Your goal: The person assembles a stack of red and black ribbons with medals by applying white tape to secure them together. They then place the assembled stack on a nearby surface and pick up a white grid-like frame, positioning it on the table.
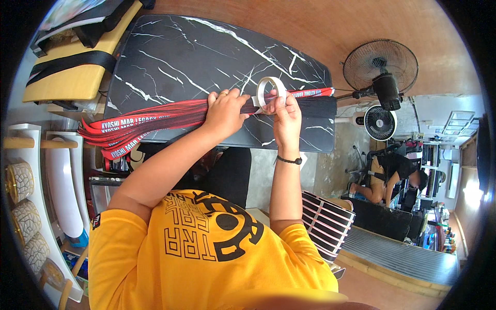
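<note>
— One thick bundle of red-and-black printed bands (150, 125), stretched across the dark counter (175, 57) from nine o'clock to two! And the hands?

— Left hand (226, 111) at eleven, fingers curved over the bundle, thumb on its near side, holding it. Right hand (286, 121) between one and two, fingers pinched on a roll of pale tape (280, 87).

— How far along, would you say?

— Gathering looks done, the bands lying together; taping seems barely begun. A pale tape end (256, 103) shows mid-bundle by the left fingertips, apparently not yet parted from the roll.

— What can't we make out?

— Whether tape goes right round: the underside is hidden, the hands cover much. Farther out, a fan (386, 92) at two; at three, a co-worker (397, 170) bends forward, hands unclear.
</note>
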The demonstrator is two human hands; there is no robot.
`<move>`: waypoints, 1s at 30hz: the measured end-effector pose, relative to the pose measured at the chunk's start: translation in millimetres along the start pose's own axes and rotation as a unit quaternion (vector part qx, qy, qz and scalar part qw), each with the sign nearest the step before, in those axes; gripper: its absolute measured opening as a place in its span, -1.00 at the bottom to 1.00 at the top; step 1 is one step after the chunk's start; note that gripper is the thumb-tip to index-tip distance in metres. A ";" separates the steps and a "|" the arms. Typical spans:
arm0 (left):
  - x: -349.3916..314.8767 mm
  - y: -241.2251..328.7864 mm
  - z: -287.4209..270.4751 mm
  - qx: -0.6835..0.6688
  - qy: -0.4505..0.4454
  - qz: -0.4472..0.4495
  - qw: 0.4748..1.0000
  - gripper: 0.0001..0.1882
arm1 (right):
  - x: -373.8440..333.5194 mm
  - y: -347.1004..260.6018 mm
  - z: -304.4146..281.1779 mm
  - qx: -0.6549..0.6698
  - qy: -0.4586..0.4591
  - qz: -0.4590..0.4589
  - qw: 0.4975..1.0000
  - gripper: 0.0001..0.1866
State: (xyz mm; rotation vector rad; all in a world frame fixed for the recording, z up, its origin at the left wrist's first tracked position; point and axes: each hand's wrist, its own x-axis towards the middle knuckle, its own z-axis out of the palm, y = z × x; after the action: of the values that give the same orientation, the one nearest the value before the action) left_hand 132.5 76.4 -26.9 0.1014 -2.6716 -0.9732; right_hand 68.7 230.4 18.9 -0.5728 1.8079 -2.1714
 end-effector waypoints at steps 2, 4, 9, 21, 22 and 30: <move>0.0 -0.1 -0.3 0.002 0.004 0.004 1.000 -0.48 | 5.1 -3.0 1.8 0.008 0.003 0.011 1.000 -0.74; -0.2 -0.1 -0.5 -0.003 0.005 0.001 1.000 -0.48 | 10.7 -4.1 4.1 -0.015 -0.002 0.009 1.000 -0.76; 0.6 -1.1 -1.4 -0.011 -0.009 -0.006 1.000 -0.47 | 33.3 1.6 5.5 -0.026 -0.023 0.035 0.999 -0.78; -0.1 -5.4 1.6 -0.002 -0.006 0.010 1.000 -0.45 | 81.1 56.4 -15.2 0.111 -0.165 0.081 0.977 -0.77; -0.2 -5.5 1.9 -0.002 -0.004 0.012 1.000 -0.46 | 81.9 60.0 -16.1 0.104 -0.158 0.089 0.978 -0.76; -1.1 -6.9 3.1 -0.002 0.011 0.022 1.000 -0.46 | 91.0 71.0 -24.7 0.100 -0.156 0.112 0.976 -0.77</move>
State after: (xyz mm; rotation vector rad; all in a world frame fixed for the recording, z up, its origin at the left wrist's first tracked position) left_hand 132.4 73.1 -33.9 0.0521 -2.6414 -0.9585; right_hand -27.1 198.5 -42.2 -0.5934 1.3996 -1.9559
